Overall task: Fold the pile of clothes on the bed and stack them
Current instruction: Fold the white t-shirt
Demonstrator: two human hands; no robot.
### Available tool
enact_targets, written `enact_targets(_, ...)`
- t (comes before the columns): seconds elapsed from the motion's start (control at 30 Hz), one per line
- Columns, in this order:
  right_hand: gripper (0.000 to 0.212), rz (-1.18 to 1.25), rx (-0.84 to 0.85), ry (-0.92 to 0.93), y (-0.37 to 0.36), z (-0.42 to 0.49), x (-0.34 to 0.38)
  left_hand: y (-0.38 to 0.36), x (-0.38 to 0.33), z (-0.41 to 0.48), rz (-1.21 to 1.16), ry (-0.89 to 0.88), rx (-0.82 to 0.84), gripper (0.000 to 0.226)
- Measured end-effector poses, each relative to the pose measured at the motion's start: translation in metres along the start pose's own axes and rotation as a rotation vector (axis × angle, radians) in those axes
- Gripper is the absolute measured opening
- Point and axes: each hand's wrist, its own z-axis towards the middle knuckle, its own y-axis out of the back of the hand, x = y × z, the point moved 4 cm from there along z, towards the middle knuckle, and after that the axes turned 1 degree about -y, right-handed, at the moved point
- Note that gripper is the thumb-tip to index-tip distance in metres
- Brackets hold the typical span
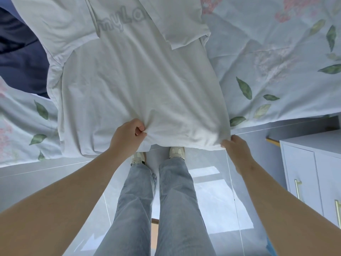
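1. The white shirt lies spread on the bed with its hem toward the person; the hem hangs a little past the bed's edge, above the feet; faint grey lettering shows near its far end; one sleeve lies folded across the body of the shirt on the right.
2. The left hand pinches a bunch of the hem between thumb and curled fingers, left of the hem's middle; cloth puckers around the grip.
3. The right hand grips the hem's right corner, fingers curled round the edge; the two hands are well apart, the hem stretched between them.
4. The sheet under the shirt is pale, printed with green leaves and pink flowers.
5. A dark blue garment lies on the bed, touching the shirt's left side.
6. Below are light jeans, pale shoes and a glossy tiled floor; a white cabinet with gold handles stands at the right.
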Motion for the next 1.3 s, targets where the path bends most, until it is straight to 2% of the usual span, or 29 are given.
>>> enact_targets(0.1, 0.012, 0.081, -0.059, -0.017, 0.003, 0.002, -0.006, 0.002, 0.003, -0.003, -0.024, -0.007, 0.019, 0.009)
enact_targets(0.2, 0.011, 0.004, -0.155, -0.053, 0.004, -0.001, -0.004, 0.007, 0.012, -0.009, -0.043, 0.006, -0.016, 0.007)
enact_targets(0.27, 0.027, -0.081, -0.201, -0.027, -0.002, -0.011, 0.009, 0.016, 0.027, -0.015, -0.084, 0.080, -0.097, 0.007)
enact_targets(0.33, 0.038, -0.140, -0.288, 0.076, -0.010, -0.028, 0.031, 0.026, 0.047, -0.022, -0.131, 0.171, -0.186, 0.007)
enact_targets(0.43, 0.037, -0.161, -0.366, 0.298, -0.034, -0.057, 0.065, 0.039, 0.087, -0.035, -0.158, 0.304, -0.312, 0.012)
enact_targets(0.53, 0.035, -0.192, -0.208, 0.407, -0.074, -0.072, 0.088, 0.050, 0.128, -0.047, -0.261, 0.508, -0.422, 0.033)
enact_targets(0.6, 0.032, -0.305, -0.094, 0.500, -0.102, -0.081, 0.100, 0.055, 0.153, -0.053, -0.337, 0.661, -0.481, 0.048)
enact_targets(0.67, 0.032, -0.434, -0.030, 0.596, -0.127, -0.090, 0.110, 0.055, 0.172, -0.055, -0.404, 0.729, -0.473, 0.051)
enact_targets(0.8, 0.031, -0.556, -0.027, 0.602, -0.154, -0.099, 0.121, 0.055, 0.191, -0.044, -0.391, 0.608, -0.335, 0.036)
enact_targets(0.93, 0.029, -0.591, -0.072, 0.556, -0.160, -0.100, 0.125, 0.065, 0.196, -0.036, -0.339, 0.488, -0.312, 0.020)
enact_targets(1.07, 0.028, -0.617, -0.076, 0.492, -0.162, -0.099, 0.128, 0.073, 0.215, -0.048, -0.633, 0.481, -0.376, 0.009)
enact_targets(1.2, 0.033, -0.658, -0.066, 0.403, -0.166, -0.097, 0.132, 0.093, 0.246, -0.056, -0.883, 0.446, -0.505, 0.019)
enact_targets(1.23, 0.034, -0.657, -0.065, 0.377, -0.168, -0.096, 0.134, 0.095, 0.249, -0.056, -0.899, 0.429, -0.475, 0.016)
enact_targets(1.3, 0.034, -0.652, -0.067, 0.329, -0.171, -0.095, 0.137, 0.089, 0.254, -0.055, -0.852, 0.412, -0.271, 0.024)
